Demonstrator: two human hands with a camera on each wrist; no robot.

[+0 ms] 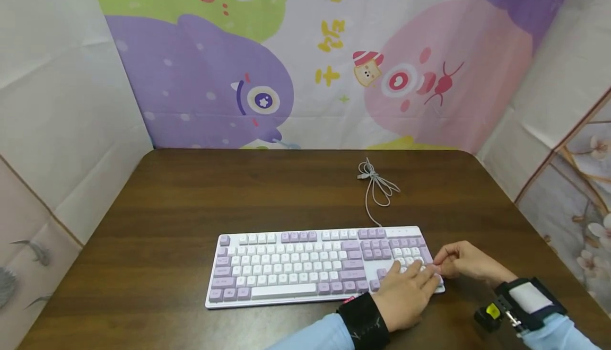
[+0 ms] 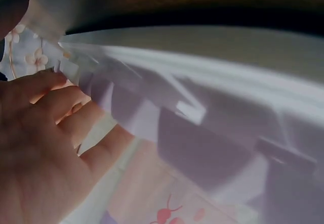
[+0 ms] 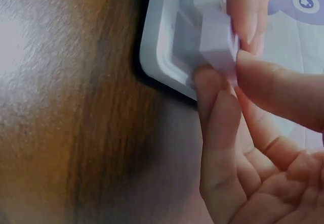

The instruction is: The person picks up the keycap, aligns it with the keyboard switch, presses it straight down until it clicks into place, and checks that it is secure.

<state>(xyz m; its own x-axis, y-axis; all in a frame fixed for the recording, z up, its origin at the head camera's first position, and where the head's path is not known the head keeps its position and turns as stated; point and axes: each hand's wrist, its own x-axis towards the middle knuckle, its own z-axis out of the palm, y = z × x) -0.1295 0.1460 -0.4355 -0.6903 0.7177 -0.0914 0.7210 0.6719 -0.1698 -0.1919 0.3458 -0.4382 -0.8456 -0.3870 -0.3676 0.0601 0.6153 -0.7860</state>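
A white and lilac keyboard (image 1: 296, 265) lies on the wooden table, its front edge towards me. My left hand (image 1: 404, 294) rests over the number pad at its right end, fingers spread and nearly straight across the keys. At the keyboard's right edge, my right hand (image 1: 465, 261) has thumb and fingertips drawn together. The right wrist view has those fingers pinching a pale lilac keycap (image 3: 217, 39) near the keyboard's corner, with left-hand fingertips (image 3: 245, 11) close beside it. Whether the keycap is seated or lifted, I cannot tell.
Behind the keyboard, its white cable (image 1: 377, 183) lies in a tied bundle. The brown table (image 1: 143, 222) extends to both sides. A cartoon-print cloth (image 1: 334, 74) hangs at the back, with pale panels left and right. A small red item (image 1: 349, 299) shows beside the left wristband.
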